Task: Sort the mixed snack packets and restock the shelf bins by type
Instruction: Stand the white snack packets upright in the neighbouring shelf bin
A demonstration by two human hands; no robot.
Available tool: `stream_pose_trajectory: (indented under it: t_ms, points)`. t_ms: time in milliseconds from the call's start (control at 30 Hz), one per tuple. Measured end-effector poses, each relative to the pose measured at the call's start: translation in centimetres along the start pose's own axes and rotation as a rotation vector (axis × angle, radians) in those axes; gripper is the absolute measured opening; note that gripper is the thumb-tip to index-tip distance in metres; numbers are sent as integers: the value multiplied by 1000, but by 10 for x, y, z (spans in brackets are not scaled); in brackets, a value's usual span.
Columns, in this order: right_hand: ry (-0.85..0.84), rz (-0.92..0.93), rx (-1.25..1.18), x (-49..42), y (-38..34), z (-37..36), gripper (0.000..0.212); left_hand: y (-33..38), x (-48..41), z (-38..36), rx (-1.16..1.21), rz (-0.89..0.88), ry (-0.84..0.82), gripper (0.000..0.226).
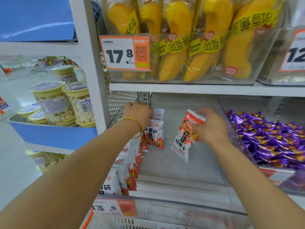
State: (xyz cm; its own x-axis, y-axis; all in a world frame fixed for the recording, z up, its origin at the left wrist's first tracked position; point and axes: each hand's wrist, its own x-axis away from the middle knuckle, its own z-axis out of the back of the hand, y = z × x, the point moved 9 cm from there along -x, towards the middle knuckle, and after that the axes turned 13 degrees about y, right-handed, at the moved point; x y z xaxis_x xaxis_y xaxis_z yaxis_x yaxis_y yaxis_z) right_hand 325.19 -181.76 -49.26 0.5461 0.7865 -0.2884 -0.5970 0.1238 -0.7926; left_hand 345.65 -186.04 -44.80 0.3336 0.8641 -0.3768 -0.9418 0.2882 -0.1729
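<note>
A clear plastic shelf bin (181, 166) holds a row of white-and-orange snack packets (130, 164) standing along its left side. My left hand (140, 113), with a gold bangle on the wrist, reaches to the back of that row and its fingers curl over the rear packets (155, 129). My right hand (211, 126) pinches one more white-and-orange packet (183, 141), holding it upside down and tilted above the bare middle of the bin.
The bin to the right is full of purple wrapped candies (272, 139). The shelf above carries banana bread packs (189, 43) behind a 17.8 price tag (125, 52). At left, a blue tray (49, 133) holds lidded tubs of white snacks. A 13.5 price tag (113, 208) fronts the bin.
</note>
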Motion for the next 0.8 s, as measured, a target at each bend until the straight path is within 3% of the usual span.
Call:
stream_pose_trajectory:
  t_ms: [100,200,267,367,467,567,633,700,800]
  points:
    - [-262,-26,397,18,25,-24,28,-3,-6,-4,10,35,-14,24]
    - [-337,213,792,27,22,-39,53,-7,-10,-7,27,56,11,24]
    - [-507,480,747,40,3,-69,61,-9,-12,-10,47,71,20,24]
    - [-875,599,794,68,7,-104,76,-11,-14,-11,104,97,32,23]
    - [-962,739,910,78,8,-110,74,-12,-16,-8,129,102,69,20]
    - [-1005,828,952,87,2,-106,53,-12,-17,-5,110,98,103,20]
    - [-967,766,943,80,-1,-98,37,-13,-16,-2,129,97,122,19]
    - [-830,597,749,62,-10,-87,21,-20,-12,6,251,129,145,19]
    - [-671,61,0,44,-16,-67,25,-30,9,27,447,138,140,20]
